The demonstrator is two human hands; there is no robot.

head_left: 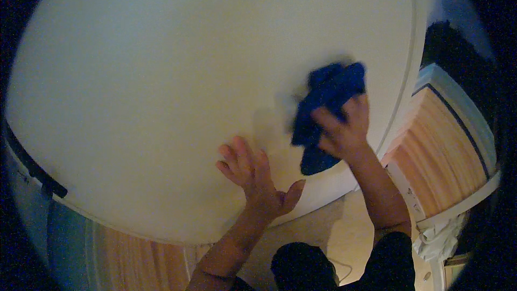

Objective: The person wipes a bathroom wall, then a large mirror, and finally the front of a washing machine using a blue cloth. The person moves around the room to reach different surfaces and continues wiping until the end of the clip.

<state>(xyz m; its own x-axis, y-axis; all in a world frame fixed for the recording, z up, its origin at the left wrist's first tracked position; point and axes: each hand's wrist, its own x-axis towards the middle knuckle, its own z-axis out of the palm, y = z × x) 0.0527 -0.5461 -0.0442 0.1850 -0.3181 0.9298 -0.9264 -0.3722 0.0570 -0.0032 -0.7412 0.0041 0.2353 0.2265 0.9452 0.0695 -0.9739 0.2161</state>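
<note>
A dark blue cloth (329, 94) is bunched under my right hand (347, 129), pressed to a large smooth white panel (161, 75). The fingers of that hand are bent over the cloth and slightly blurred. The cloth spreads above and to the left of them, and one corner hangs below. Lower and to the left, my left hand (258, 180) has its fingers and thumb apart and holds nothing. It is at the panel's lower part; whether the palm touches the surface, I cannot tell.
Striped orange-and-cream surfaces with blue-green borders stand beyond the panel, at right (441, 145) and lower left (134, 258). A black strip (37, 167) runs along the panel's left edge. Crumpled white material (439, 240) lies at lower right. A dark rounded shape (301, 267) is at the bottom.
</note>
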